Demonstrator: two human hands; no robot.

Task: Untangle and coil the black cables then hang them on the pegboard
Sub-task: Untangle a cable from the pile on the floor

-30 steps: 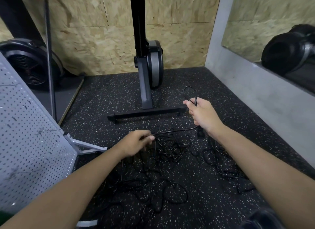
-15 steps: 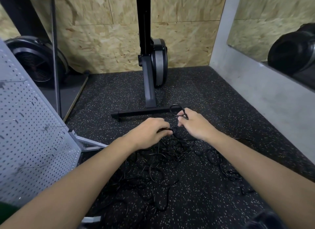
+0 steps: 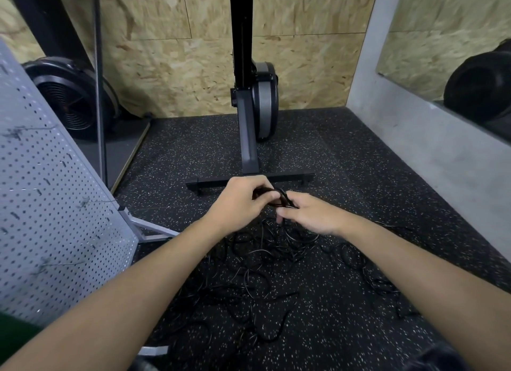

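Cables [image 3: 262, 260], thin and black, lie in a loose tangle on the speckled rubber floor [image 3: 345, 155] at the centre and lower centre of the frame, with strands trailing toward the lower right. Just above the heap, at mid-frame, both hands meet on a small coil [image 3: 279, 198] of a few loops. The left hand [image 3: 237, 202] has its fingers curled round the coil's upper side. The right hand [image 3: 312, 215] pinches its lower side between thumb and fingertips, and a strand seems to drop from there into the pile. The pegboard [image 3: 55, 204], grey and perforated with a few wire hooks, stands tilted along the left edge of the frame, well apart from the hands.

The cable looks light, limp and thin, so it likely bends with no effort but springs out of shape and snags on its neighbours. Its smooth jacket probably slides easily through fingers. A sensible hold is across all the loops at one point, so none slips free, with the other hand feeding the free strand slowly and lifting it clear of crossings rather than tugging. Plugs cannot be made out in the heap.

No brand, label or writing can be read anywhere: not on the cables, the pegboard, or the black upright machine [image 3: 249, 121] at upper centre.
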